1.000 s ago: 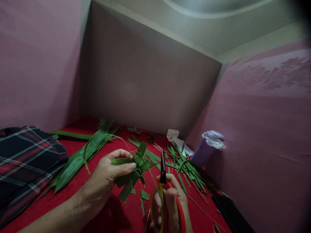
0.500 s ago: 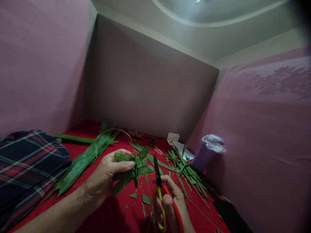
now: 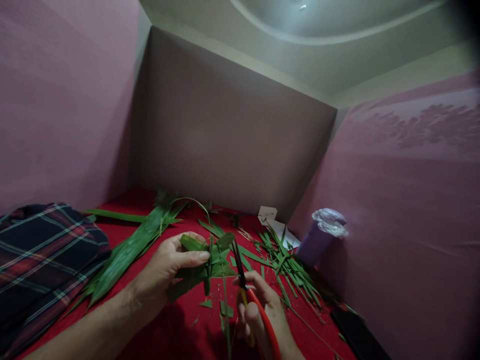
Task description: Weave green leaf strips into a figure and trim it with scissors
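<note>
Thumb and fingers of my left hand pinch a folded, woven green leaf piece. Pointed leaf ends stick out of it on several sides, and a thin strip hangs down from it. My right hand is wrapped round scissors with red and yellow handles. Their dark blades point upward, slightly parted, close to the right side of the leaf piece. Whether the blades touch a leaf I cannot tell. Small green offcuts lie below on the red cloth.
Long wide leaves lie at the left beside a plaid cloth. A pile of narrow leaf strips is on the right. Behind it are white papers and a purple container topped with clear plastic. A black flat object lies lower right.
The scissors have shifted slightly left, closer to the leaf piece, and their blades tilt more to the left. The leaf piece has moved and turned slightly in my left hand.
</note>
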The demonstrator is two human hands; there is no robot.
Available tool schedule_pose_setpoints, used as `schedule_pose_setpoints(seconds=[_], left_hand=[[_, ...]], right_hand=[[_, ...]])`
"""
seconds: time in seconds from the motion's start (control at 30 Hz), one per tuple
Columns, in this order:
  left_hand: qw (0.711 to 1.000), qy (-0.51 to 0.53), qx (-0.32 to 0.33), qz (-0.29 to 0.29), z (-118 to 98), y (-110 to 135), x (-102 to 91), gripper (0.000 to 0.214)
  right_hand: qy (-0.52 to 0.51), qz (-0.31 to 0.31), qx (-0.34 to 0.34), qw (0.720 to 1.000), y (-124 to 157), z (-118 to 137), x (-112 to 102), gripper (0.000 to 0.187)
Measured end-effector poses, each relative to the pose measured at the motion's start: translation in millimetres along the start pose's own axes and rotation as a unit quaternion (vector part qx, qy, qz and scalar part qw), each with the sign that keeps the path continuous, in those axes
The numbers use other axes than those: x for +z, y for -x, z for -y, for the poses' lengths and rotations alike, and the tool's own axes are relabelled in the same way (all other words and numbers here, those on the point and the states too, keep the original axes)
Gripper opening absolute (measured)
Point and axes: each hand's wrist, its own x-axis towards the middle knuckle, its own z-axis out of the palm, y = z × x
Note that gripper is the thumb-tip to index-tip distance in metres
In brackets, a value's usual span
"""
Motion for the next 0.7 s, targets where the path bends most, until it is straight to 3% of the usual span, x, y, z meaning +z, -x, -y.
schedule_pose_setpoints(seconds=[0.2,0.7], left_hand=[[1.0,-0.002,-0.004,0.027,7.4,-4.3,-1.7,0.023],[1.0,0.002,0.008,-0.001,5.2,-7.2,-2.6,0.022]], right_hand=[[0.017,0.002,-0.011,1.0,0.4,0.9,-1.1,0.061],[0.05,0.014,0.001,0.999,0.5,4.3,-0.6,0.063]])
